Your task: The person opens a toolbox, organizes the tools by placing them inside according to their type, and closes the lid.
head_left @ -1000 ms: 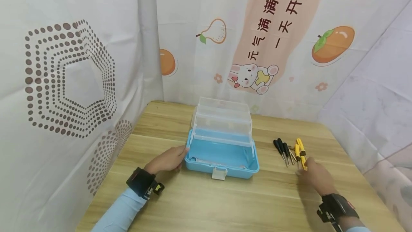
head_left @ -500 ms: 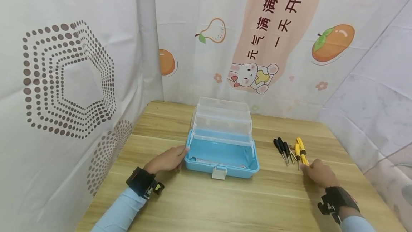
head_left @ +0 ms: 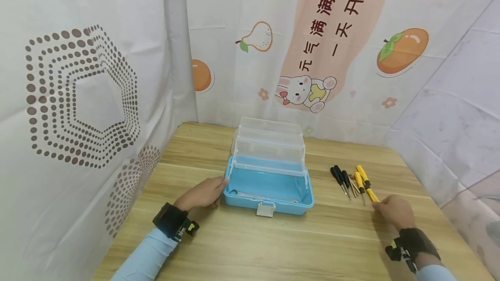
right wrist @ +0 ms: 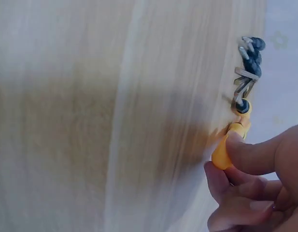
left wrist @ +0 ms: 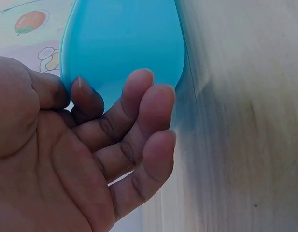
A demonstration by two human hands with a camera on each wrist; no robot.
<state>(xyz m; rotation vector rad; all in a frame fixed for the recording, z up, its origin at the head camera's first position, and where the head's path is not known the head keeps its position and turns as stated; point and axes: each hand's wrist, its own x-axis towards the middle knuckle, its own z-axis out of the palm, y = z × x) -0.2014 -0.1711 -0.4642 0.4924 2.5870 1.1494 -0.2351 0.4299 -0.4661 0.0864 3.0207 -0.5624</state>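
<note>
A blue toolbox (head_left: 269,210) with its clear tiered trays (head_left: 270,151) raised stands mid-table. At its left end my left hand (head_left: 205,193) pinches the rim between thumb and forefinger; the other fingers (left wrist: 158,108) curl loosely outside the wall. A spanner (head_left: 259,196) lies inside along the front. To the box's right, my right hand (head_left: 396,212) pinches the near end of a yellow tool with a black band (head_left: 361,172), between thumb and fingertips (right wrist: 234,140). This tool lies against a yellow-handled screwdriver (head_left: 358,180); its exact kind is unclear.
Several black-handled screwdrivers (head_left: 339,174) and thin metal pieces (head_left: 353,184) lie left of the yellow tools. The wooden table (head_left: 297,246) meets a printed curtain (head_left: 218,107) behind and a dotted curtain (head_left: 101,99) at left. A white latch (head_left: 266,210) hangs at the box front.
My right hand has moved a little to the right, and the near end of the yellow tool has swung right with it. My left hand has stayed on the box rim.
</note>
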